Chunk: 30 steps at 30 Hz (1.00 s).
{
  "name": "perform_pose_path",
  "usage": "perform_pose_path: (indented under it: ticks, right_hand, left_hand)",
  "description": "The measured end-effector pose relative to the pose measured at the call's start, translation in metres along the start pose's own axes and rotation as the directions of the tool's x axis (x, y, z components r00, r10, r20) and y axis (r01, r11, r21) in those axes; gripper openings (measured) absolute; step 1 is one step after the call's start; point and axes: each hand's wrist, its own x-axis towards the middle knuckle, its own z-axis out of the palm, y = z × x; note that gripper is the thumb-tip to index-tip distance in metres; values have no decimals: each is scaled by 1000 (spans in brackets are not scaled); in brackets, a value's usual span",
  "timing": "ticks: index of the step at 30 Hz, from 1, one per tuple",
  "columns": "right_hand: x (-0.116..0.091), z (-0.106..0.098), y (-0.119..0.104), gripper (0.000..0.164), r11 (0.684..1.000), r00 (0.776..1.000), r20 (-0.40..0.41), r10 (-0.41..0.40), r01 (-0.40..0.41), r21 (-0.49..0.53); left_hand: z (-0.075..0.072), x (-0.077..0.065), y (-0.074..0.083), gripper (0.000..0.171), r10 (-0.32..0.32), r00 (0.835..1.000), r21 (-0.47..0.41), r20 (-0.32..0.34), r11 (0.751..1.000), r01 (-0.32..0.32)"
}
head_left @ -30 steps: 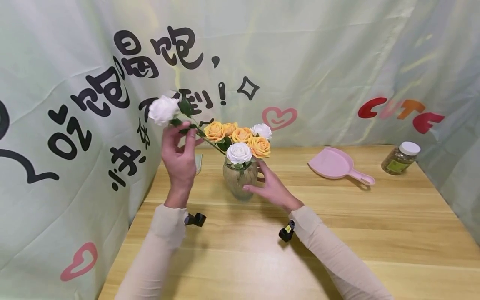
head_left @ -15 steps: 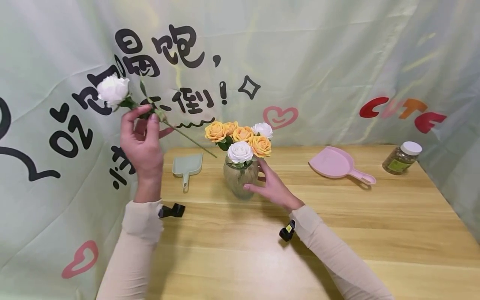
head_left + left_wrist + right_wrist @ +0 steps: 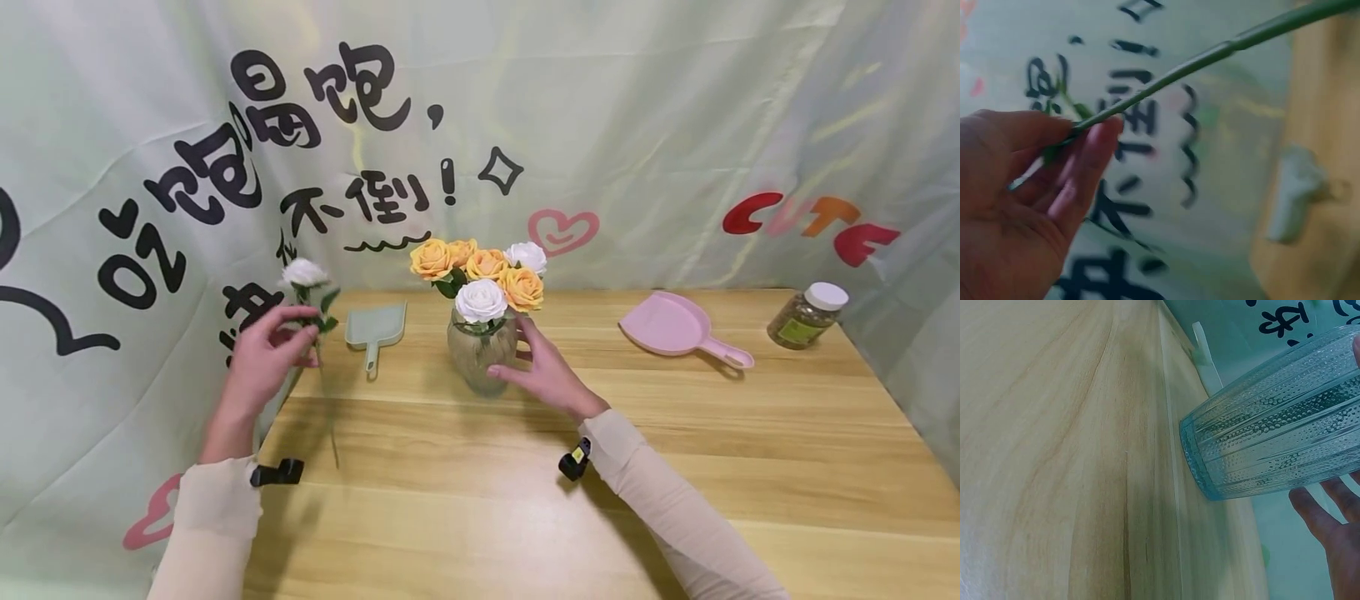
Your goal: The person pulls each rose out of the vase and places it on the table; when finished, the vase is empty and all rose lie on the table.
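My left hand [image 3: 258,358] pinches a white rose [image 3: 303,273] by its stem, thumb against fingers, at the table's left side. The bloom points up and the thin stem hangs down over the table. In the left wrist view the green stem [image 3: 1191,65] runs from the fingertips to the upper right. My right hand [image 3: 551,375] holds a ribbed glass vase [image 3: 474,367], thumb in front and fingers behind its right side. Orange roses [image 3: 487,265] and two white roses [image 3: 481,301] stand in the vase. Its textured glass wall [image 3: 1272,425] fills the right part of the right wrist view.
A small grey-green dustpan [image 3: 375,327] lies between my left hand and the vase. To the right are a pink dustpan [image 3: 667,323] and a white-lidded jar [image 3: 806,317]. A printed curtain [image 3: 637,125] hangs behind and left of the wooden table [image 3: 465,517].
My left hand has carried the white rose left, away from the vase, then lowered it, turning the stem from slanted to nearly upright. The right hand stays at the vase.
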Motion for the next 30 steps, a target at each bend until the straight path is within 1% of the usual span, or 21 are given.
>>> perform_pose_path:
  ticks: [2, 5, 10, 12, 15, 19, 22, 28, 30]
  right_hand:
    - [0, -1, -1, 103, 1000, 1000, -3, 3, -3, 3]
    - [-1, -1, -1, 103, 1000, 1000, -1, 10, -10, 7]
    - [0, 0, 0, 104, 1000, 1000, 6, 17, -17, 5]
    - [0, 0, 0, 104, 1000, 1000, 3, 18, -18, 6]
    - [0, 0, 1, 104, 1000, 1000, 3, 19, -19, 5]
    - [-1, -1, 0, 106, 1000, 1000, 2, 26, -26, 1]
    - [-1, -1, -1, 106, 999, 999, -1, 34, -34, 0]
    - [-1, -1, -3, 106, 999, 999, 0, 34, -34, 10]
    - [-1, -1, -3, 106, 999, 999, 0, 34, -34, 11]
  left_hand:
    - [0, -5, -18, 39, -52, 997, 94, 60, 994, 47]
    - [2, -12, -41, 41, -127, 986, 144, 107, 983, 111]
    - [5, -24, -72, 39, -241, 962, 199, 128, 957, 213]
    - [6, -27, -83, 38, -286, 949, 228, 135, 941, 251]
    - [9, -30, -97, 35, -333, 933, 265, 138, 920, 290]
    - [13, -30, -111, 32, -359, 923, 303, 139, 902, 306]
    - [16, -30, -117, 31, -377, 915, 305, 146, 897, 321]
    - [16, -30, -122, 33, -395, 902, 287, 173, 897, 337]
    - [14, -30, -121, 34, -384, 906, 301, 180, 898, 321]
